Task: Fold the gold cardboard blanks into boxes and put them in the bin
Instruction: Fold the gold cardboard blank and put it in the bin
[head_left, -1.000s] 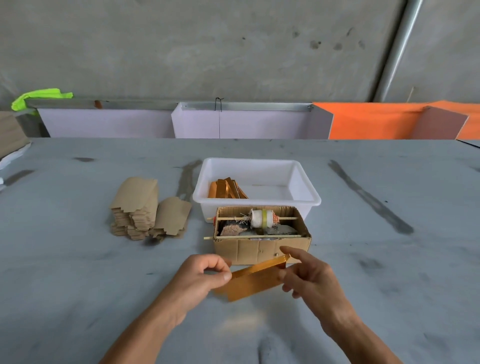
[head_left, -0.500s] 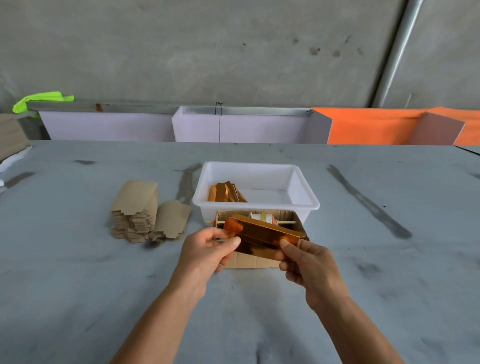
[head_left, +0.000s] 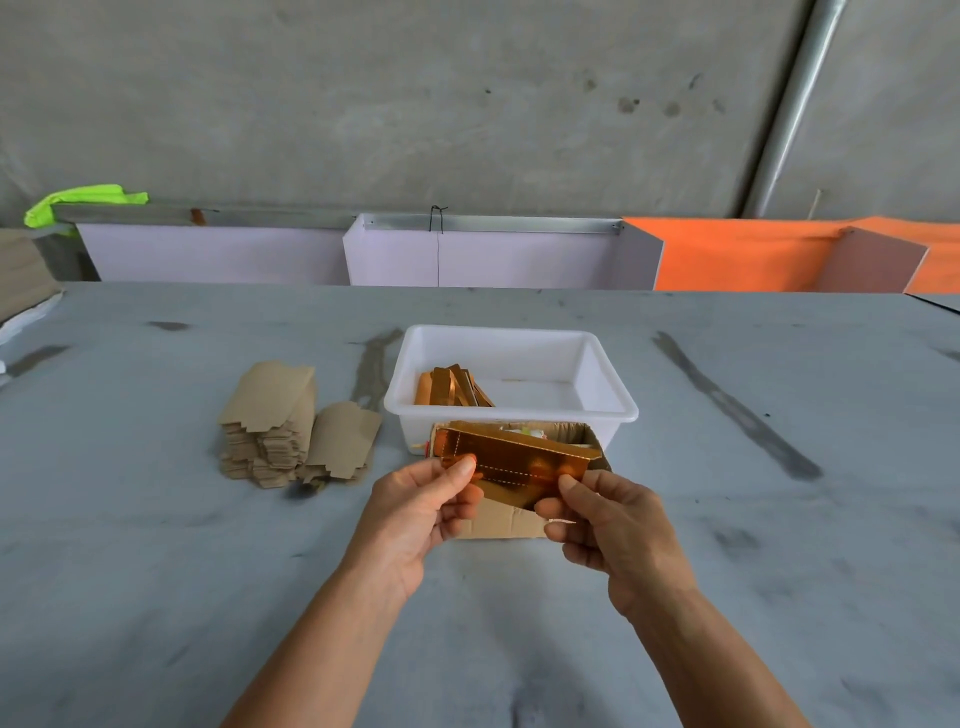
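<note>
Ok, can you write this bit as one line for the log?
step: folding | left hand: pinching gold blank | right hand: pinching it | white bin: some boxes inside

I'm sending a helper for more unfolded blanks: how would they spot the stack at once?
On the grey table, look left of the white plastic bin. The stack of blanks lies there, flat and plain brown side up, with notched edges. The gold box in the hands and those in the bin are shiny.
</note>
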